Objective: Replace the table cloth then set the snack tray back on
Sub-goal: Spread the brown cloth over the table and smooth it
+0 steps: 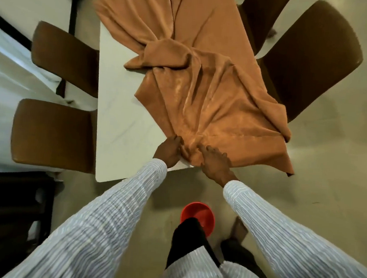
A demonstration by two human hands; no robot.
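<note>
An orange-brown table cloth (pixel 203 92) lies crumpled and bunched across the white table (pixel 116 116), covering its right side and hanging over the right and near edges. My left hand (pixel 169 149) grips a bunched fold of the cloth at the near table edge. My right hand (pixel 216 161) grips the cloth just to the right of it, fingers pressed into the fabric. The left strip of the tabletop is bare. A red round tray or bowl (pixel 198 216) sits on the floor by my legs, partly hidden by my dark trouser leg.
Two brown chairs (pixel 55 133) (pixel 64 57) stand along the table's left side, and another two (pixel 311 59) at the right. A dark piece of furniture (pixel 6 223) fills the lower left. The floor is pale concrete.
</note>
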